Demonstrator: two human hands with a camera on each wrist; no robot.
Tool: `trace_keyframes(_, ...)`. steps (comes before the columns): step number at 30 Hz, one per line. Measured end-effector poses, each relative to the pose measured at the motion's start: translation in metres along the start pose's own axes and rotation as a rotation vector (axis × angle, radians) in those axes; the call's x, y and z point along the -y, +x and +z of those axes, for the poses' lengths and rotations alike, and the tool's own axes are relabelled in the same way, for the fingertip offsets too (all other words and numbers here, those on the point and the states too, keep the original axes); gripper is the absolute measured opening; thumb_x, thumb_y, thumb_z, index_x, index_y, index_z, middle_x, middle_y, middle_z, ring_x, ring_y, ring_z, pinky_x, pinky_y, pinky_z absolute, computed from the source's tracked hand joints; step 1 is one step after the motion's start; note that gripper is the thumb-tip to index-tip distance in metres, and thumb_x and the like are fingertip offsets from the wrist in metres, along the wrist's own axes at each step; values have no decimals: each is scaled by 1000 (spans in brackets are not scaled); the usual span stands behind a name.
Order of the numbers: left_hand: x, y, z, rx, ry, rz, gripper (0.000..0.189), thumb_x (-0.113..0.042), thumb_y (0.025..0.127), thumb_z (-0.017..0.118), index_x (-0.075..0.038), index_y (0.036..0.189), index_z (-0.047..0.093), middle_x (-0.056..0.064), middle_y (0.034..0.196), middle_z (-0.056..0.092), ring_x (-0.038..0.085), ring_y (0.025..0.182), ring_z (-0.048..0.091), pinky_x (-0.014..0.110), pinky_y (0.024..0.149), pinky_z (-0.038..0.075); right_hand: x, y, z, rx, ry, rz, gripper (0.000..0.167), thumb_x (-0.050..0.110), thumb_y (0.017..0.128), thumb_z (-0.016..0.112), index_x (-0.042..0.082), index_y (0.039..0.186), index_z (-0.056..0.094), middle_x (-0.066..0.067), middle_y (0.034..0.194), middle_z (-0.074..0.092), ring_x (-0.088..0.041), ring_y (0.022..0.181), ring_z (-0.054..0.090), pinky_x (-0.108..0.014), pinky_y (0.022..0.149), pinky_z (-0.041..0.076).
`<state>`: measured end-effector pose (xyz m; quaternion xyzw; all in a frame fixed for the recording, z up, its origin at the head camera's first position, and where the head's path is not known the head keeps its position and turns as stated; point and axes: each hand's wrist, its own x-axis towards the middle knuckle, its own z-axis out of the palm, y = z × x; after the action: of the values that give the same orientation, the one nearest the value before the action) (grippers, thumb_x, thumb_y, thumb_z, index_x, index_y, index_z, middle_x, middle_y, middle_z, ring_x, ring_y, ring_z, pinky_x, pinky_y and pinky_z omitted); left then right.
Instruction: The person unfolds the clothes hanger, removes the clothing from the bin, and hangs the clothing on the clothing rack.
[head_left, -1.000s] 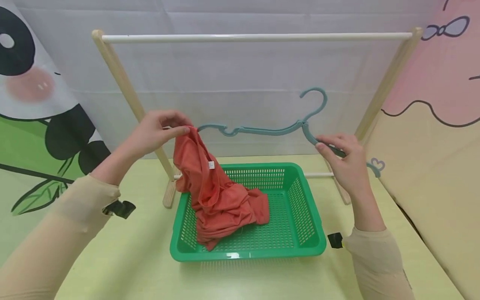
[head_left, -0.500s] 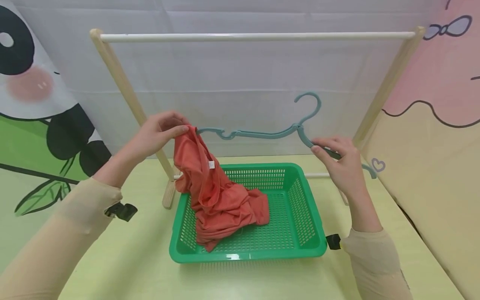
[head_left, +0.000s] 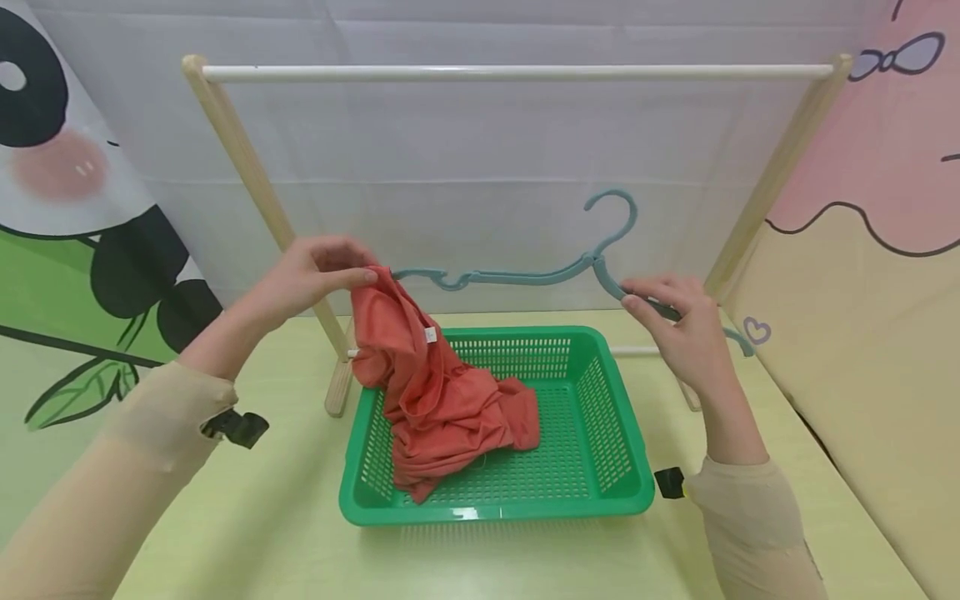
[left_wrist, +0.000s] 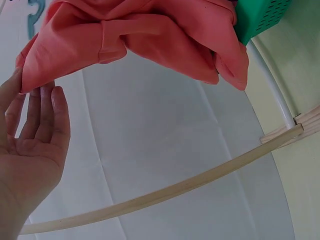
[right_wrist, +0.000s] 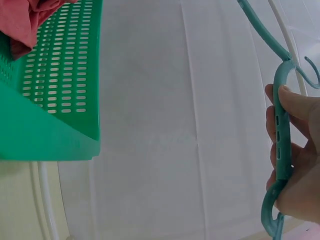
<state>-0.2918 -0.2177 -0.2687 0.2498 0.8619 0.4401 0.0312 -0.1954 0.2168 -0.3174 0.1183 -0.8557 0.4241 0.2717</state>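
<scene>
My left hand (head_left: 318, 271) pinches the upper edge of a red garment (head_left: 465, 408), whose small white tag shows near the neckline. Most of the cloth drapes down into a green plastic basket (head_left: 495, 510). A teal clothes hanger (head_left: 525, 277) spans between the hands, hook upward. Its left tip goes behind or into the fabric beside the left fingers, so the very end is hidden. Gripping the hanger's right arm, my right hand (head_left: 686, 325) has the thumb on the near side; in the right wrist view the hanger (right_wrist: 283, 135) runs between thumb and fingers.
Behind the basket stands a rack with a white top rod (head_left: 517, 74) and wooden side posts (head_left: 247, 162). A white lower bar (head_left: 637, 351) runs low behind the basket. All of it rests on a pale yellow table (head_left: 285, 508); patterned fabric hangs either side.
The hanger has sunk slightly and shifted a little left with my right hand. My left hand and the pinched garment edge have dropped slightly.
</scene>
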Motion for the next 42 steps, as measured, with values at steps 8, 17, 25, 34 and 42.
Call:
trace_keyframes(8, -5, 2, 2, 44, 17, -27, 25, -27, 96, 66, -13, 117, 69, -11, 103, 72, 8, 96, 67, 19, 84, 53, -2, 0, 0, 66, -17, -48, 20, 10, 92, 69, 8, 111, 75, 13, 103, 68, 2, 100, 46, -21, 80, 41)
trace_keyframes(17, -2, -1, 6, 133, 17, 24, 16, -16, 96, 66, -6, 107, 70, -8, 96, 71, 8, 93, 66, 21, 84, 54, -3, 0, -1, 67, 49, -4, 20, 10, 94, 67, 5, 112, 74, 35, 98, 59, -2, 97, 47, -16, 77, 42)
trace_keyframes(25, -4, -1, 12, 144, 11, 47, 19, -18, 97, 64, -5, 109, 70, -8, 98, 73, 7, 93, 69, 22, 84, 55, 0, 1, 1, 91, 30, -12, 21, 11, 94, 67, 7, 113, 74, 34, 99, 59, -2, 98, 47, -14, 78, 41)
trace_keyframes(34, -15, 3, 26, 89, 5, 48, 20, -23, 96, 65, -8, 109, 71, -7, 97, 73, 7, 92, 68, 21, 81, 54, 1, 1, 11, 100, 10, -42, 20, 11, 93, 67, 8, 111, 75, 3, 102, 68, -4, 96, 47, -14, 77, 43)
trace_keyframes(42, -17, 8, 32, 36, -5, 49, 22, -25, 95, 67, -11, 111, 72, -10, 96, 73, 8, 89, 67, 23, 76, 55, -1, 1, 14, 108, -20, -50, 21, 12, 94, 67, 9, 113, 75, -9, 105, 71, -2, 95, 45, -17, 76, 41)
